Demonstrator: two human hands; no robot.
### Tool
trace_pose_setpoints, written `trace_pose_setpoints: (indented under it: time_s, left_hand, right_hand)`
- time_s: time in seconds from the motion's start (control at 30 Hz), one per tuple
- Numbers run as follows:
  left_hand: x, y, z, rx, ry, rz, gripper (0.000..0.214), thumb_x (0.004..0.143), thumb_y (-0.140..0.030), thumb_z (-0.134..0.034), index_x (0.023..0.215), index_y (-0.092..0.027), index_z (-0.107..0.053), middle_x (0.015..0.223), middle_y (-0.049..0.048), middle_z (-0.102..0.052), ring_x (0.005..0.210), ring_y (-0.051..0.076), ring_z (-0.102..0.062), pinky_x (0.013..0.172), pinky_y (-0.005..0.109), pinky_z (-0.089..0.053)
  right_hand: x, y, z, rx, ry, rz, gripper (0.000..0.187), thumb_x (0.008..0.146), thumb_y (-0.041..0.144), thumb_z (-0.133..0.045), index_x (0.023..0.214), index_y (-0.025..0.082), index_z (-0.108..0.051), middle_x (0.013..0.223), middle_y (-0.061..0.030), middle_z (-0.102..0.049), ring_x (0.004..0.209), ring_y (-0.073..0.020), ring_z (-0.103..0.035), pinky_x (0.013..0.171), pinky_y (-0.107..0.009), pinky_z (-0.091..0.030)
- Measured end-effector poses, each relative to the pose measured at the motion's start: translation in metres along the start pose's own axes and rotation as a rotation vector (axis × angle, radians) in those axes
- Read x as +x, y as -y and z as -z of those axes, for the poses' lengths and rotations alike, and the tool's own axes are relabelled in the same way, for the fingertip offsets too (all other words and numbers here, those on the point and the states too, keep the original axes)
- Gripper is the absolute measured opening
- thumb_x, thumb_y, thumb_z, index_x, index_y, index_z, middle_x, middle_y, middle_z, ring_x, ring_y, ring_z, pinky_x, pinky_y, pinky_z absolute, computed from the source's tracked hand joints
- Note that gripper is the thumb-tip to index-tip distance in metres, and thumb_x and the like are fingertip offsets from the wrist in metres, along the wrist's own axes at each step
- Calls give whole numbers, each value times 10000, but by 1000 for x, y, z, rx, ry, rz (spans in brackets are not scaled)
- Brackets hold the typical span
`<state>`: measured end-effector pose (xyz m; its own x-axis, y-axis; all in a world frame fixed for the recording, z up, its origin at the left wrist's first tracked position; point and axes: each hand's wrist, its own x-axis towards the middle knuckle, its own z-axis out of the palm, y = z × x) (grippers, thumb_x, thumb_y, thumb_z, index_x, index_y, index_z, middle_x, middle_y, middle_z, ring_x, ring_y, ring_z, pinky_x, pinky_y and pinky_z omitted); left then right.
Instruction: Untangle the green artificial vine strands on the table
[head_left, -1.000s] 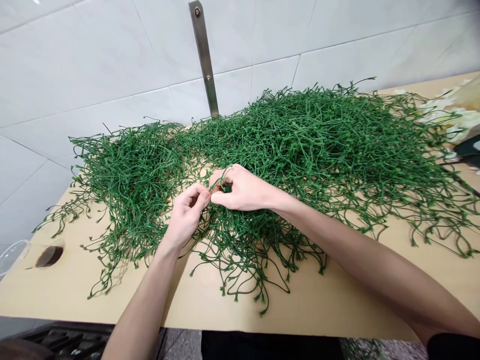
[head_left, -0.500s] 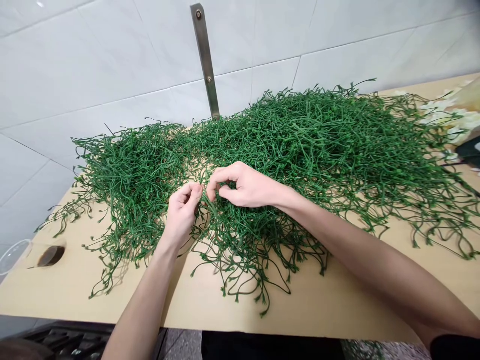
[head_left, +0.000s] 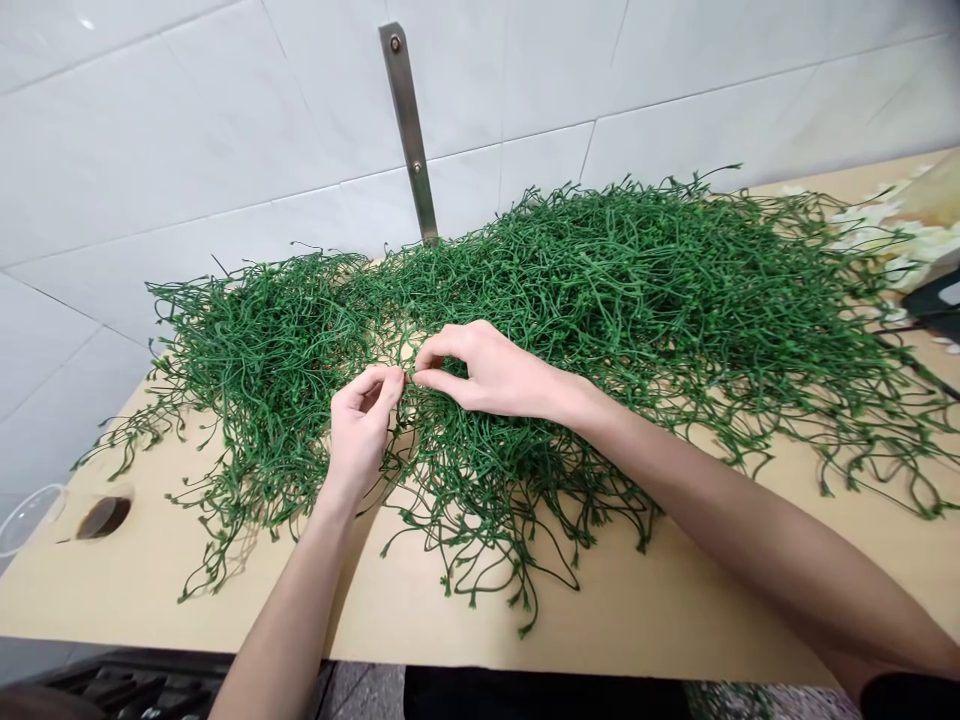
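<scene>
A big tangled heap of thin green artificial stems (head_left: 615,270) with small leafy tips covers much of the table. My left hand (head_left: 364,410) is closed in a pinch, thumb against forefinger, on a green stem whose end shows at the fingertips. Almost touching it from the right, my right hand (head_left: 487,375) has its thumb and forefinger brought together. Whatever lies between those right fingertips is too small to make out. Both hands are just above the heap, near its thinner middle part.
The tan table (head_left: 645,610) backs onto a white tiled wall with an upright metal bracket (head_left: 409,120). At the left lies a clear plastic cup (head_left: 34,520) beside a dark round spot (head_left: 103,517). White flowers (head_left: 892,235) and a dark object (head_left: 937,305) are at the right.
My right thumb and forefinger have closed from a wider curl into a pinch beside my left fingertips. My left hand has barely moved.
</scene>
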<state>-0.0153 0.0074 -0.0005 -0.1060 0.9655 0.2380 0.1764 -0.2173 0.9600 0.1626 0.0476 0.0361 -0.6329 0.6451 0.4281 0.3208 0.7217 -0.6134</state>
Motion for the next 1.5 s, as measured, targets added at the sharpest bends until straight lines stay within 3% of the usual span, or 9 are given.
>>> trace_pose_setpoints:
  time_s: [0.17,0.37,0.53,0.7,0.8,0.93,1.13,1.3,1.5]
  left_hand:
    - [-2,-1,0,56,12,7,255,796,-436,-659,773,-181,-656,674,-6,-565,599,107,-467,516,233,-344]
    - [-2,-1,1,52,54,-16,257,805,-441,-655,751,-191,-642,625,-19,-534,554,102,-434,495,238,-326]
    - [-2,-6,0,81,55,-32,249,794,-412,-678,728,-173,-651,605,-22,-533,551,99,-430,511,237,-343]
    - [-3,-9,-3,108,75,-37,257,804,-401,-668,708,-164,-644,633,-12,-562,571,102,-439,538,233,-361]
    - [-5,-11,-4,130,111,-37,277,826,-408,-641,690,-168,-613,618,-18,-522,565,105,-407,521,234,-339]
    - [-7,-10,-4,93,170,-12,289,865,-420,-588,714,-175,-591,634,-22,-490,584,109,-398,542,234,-343]
    - [-5,-7,-1,-126,264,119,333,819,-477,-642,703,-173,-569,656,-25,-480,596,100,-379,557,225,-324]
    - [-4,-8,-1,-235,226,196,359,734,-460,-740,644,-162,-562,600,-36,-439,556,84,-334,508,215,-273]
    - [-3,-11,2,-224,212,254,411,698,-522,-744,635,-151,-579,629,-6,-528,525,76,-348,455,219,-226]
  right_hand:
    - [0,-1,-1,-122,-30,40,174,909,195,-527,818,138,-665,803,-41,-674,777,-144,-533,777,-299,-382]
    - [-2,-4,-4,-120,-10,98,195,903,290,-579,820,145,-679,782,-37,-678,768,-150,-537,771,-307,-379]
    - [-2,-9,-2,-81,13,103,211,926,259,-537,827,141,-681,793,-38,-678,728,-132,-541,723,-279,-394]
    - [-3,-4,-2,-379,33,178,241,902,216,-482,824,106,-681,809,-93,-668,832,-192,-518,821,-358,-358]
    - [-3,-1,-5,-497,25,178,271,876,223,-460,739,111,-665,724,-94,-633,796,-200,-478,794,-369,-331]
    - [-3,-1,-12,-389,-15,182,256,834,197,-475,614,141,-594,615,-45,-552,707,-165,-427,714,-328,-325]
    - [-1,-2,-23,-227,-209,313,191,734,75,-462,569,162,-501,555,-2,-465,636,-136,-385,640,-281,-353]
    - [1,-6,-22,-140,-113,343,208,751,46,-437,602,156,-531,618,-26,-520,674,-147,-440,684,-299,-406]
    - [0,-15,-9,-33,-63,351,293,730,-41,-366,639,163,-556,652,-17,-559,695,-132,-484,694,-274,-418]
